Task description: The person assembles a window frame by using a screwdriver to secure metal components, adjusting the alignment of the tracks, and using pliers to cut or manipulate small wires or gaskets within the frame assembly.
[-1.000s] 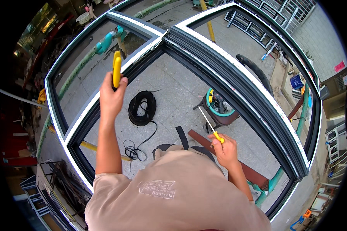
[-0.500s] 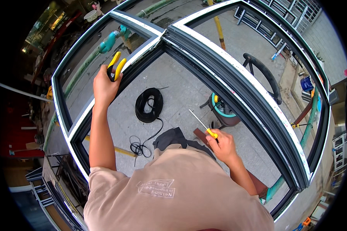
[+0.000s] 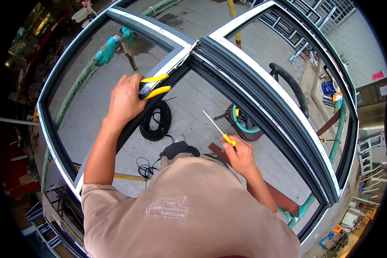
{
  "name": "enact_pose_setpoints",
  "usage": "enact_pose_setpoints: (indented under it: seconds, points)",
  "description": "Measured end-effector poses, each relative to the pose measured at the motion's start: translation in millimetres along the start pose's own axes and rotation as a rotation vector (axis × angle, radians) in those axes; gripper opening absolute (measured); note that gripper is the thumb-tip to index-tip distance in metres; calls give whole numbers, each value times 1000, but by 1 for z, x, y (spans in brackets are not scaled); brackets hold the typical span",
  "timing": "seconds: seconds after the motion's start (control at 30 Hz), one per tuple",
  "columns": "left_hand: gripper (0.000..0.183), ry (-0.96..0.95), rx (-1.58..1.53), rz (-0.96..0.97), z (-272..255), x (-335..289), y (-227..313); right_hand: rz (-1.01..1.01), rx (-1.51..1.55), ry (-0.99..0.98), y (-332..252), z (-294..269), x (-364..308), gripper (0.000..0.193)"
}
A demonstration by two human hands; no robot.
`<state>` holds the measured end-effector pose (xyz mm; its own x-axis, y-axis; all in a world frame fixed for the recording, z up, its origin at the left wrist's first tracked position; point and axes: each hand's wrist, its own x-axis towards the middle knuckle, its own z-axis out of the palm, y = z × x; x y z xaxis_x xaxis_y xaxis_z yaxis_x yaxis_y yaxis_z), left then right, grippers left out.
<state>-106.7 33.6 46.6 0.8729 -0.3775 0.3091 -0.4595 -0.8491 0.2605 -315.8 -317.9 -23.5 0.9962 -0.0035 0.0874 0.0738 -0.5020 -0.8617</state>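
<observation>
My left hand is closed around a pair of pliers with yellow and black handles. It is over the inner bar of a large white and black window frame, and the handles stick out to the right. The jaws are hidden by my hand, so I cannot tell if they touch the bar. In my right hand is a screwdriver with a yellow handle. Its thin shaft slants up and left over the frame's opening, apart from the frame.
Below, on the grey floor, lies a coil of black strip with a loose tail. A bucket with a turquoise rim holds tools. Green pipes run under the frame. A curved black bar stands beyond, and metal frames are stacked at the far right.
My left hand has turned the pliers: their handles pointed up and now point right. It has come nearer to me along the bar. My right hand still holds the screwdriver in much the same pose.
</observation>
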Motion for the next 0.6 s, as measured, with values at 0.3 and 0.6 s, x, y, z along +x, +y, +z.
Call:
enact_pose_setpoints:
  seconds: [0.3, 0.6]
  points:
    - [43, -90, -36, 62, 7, 12, -22, 52, -41, 54, -32, 62, 45, 23]
    - [38, -86, -122, 105, 9, 14, -29, 222, 9, 148, -50, 84, 52, 27]
